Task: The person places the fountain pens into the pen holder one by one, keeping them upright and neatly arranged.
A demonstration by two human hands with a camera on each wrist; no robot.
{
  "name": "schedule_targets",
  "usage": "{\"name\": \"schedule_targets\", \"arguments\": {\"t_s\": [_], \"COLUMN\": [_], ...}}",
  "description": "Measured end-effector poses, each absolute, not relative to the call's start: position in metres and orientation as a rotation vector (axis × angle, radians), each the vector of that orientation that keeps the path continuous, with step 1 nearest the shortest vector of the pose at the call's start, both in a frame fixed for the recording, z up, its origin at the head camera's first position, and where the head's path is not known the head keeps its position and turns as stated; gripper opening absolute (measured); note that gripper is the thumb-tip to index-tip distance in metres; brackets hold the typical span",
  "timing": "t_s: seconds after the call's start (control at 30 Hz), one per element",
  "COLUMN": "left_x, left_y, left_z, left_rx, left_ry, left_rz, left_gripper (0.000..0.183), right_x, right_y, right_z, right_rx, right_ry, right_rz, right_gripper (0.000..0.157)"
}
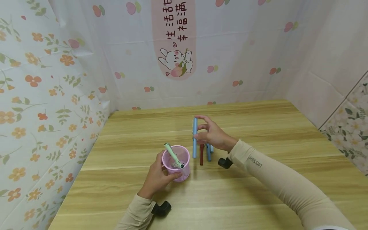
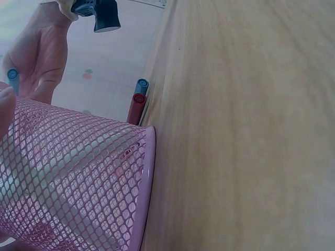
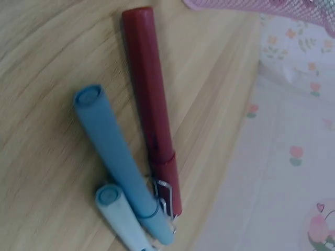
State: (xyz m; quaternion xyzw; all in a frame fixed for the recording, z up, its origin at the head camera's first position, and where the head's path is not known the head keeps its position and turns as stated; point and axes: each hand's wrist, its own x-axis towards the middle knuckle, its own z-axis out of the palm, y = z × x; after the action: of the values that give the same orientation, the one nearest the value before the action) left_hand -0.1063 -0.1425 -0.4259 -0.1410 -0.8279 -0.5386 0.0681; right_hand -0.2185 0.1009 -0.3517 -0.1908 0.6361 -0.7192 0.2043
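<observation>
My left hand [image 1: 156, 179] grips the pink mesh pen cup [image 1: 185, 174], thumb along its near side. Pale green pens [image 1: 173, 155] lean inside the cup; through the mesh [image 2: 78, 172] in the left wrist view they cross each other. To the right of the cup, my right hand [image 1: 214, 134] pinches a blue pen [image 1: 195, 143] and holds it upright, a finger on its top end. Below that hand a dark red pen [image 3: 149, 89], a blue pen [image 3: 118, 151] and a lighter blue pen [image 3: 123, 217] lie side by side on the table.
The wooden table [image 1: 258, 127] reaches back to a printed curtain [image 1: 230, 48], with a flowered curtain [image 1: 37, 111] on the left. Black camera mounts [image 1: 161, 209] sit on both wrists. Beige sleeves [image 1: 273, 175] cover the forearms.
</observation>
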Motion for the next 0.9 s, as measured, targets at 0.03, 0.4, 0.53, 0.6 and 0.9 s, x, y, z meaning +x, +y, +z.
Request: {"name": "schedule_targets", "arguments": {"t_s": [0.03,0.4,0.53,0.6,0.9], "left_x": [-0.106,-0.106,-0.106,-0.106,-0.107], "left_y": [-0.143,-0.142,-0.142,-0.142,-0.143], "left_z": [-0.426,-0.425,-0.425,-0.425,-0.425], "left_rx": [-0.429,-0.437,-0.432,-0.433,-0.448], "left_ry": [-2.483,-2.475,-2.482,-2.483,-2.48], "left_rz": [-1.637,-1.65,-1.645,-1.644,-1.641], "left_gripper": [0.088,0.086,0.087,0.086,0.086], "right_x": [-0.218,-0.209,-0.206,-0.204,-0.198], "right_y": [0.1,0.091,0.087,0.084,0.077], "right_z": [-0.352,-0.348,-0.349,-0.35,-0.357], "right_rx": [-0.529,-0.518,-0.544,-0.579,-0.853], "right_ry": [1.769,1.785,1.825,1.889,2.107], "right_rz": [-2.015,-2.104,-2.121,-2.111,-2.086], "right_gripper": [0.075,0.077,0.077,0.077,0.078]}}
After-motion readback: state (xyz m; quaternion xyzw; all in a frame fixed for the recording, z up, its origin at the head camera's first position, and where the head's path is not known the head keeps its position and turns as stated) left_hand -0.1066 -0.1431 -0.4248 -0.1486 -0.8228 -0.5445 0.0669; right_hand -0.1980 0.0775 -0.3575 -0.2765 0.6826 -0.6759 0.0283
